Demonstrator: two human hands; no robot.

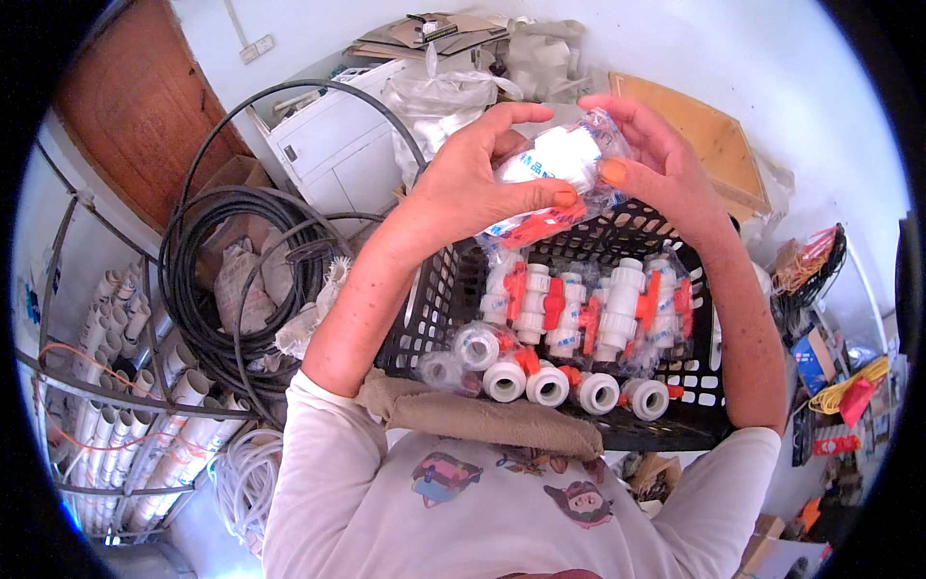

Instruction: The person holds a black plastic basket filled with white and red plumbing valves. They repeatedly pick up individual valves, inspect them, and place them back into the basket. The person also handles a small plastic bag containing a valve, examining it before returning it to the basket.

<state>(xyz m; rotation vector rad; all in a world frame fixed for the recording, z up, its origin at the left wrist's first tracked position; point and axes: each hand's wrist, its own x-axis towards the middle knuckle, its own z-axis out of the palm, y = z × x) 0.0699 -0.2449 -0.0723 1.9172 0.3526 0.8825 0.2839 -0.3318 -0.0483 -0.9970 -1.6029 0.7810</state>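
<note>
Between my two hands, above a black plastic basket (448, 279), is a white PVC ball valve (557, 159) in a clear plastic bag, with a red handle (542, 224) on its lower side. My left hand (481, 177) grips it from the left, thumb across its front. From the right, my right hand (655, 159) holds the bag and the valve's end with thumb and fingers. Below, in the basket, several white valves with red or orange handles (553, 304) stand in a row. More lie with their round openings (548, 386) facing me, some of them bagged.
A rolled brown cloth (492, 420) lies along the basket's near edge. Coiled black hose (195, 304) and racked white pipes (108, 434) stand at left. Behind are a white cabinet (340, 152), a plastic bag (434, 101) and a wooden box (694, 137). Bundled wires (810, 268) hang at right.
</note>
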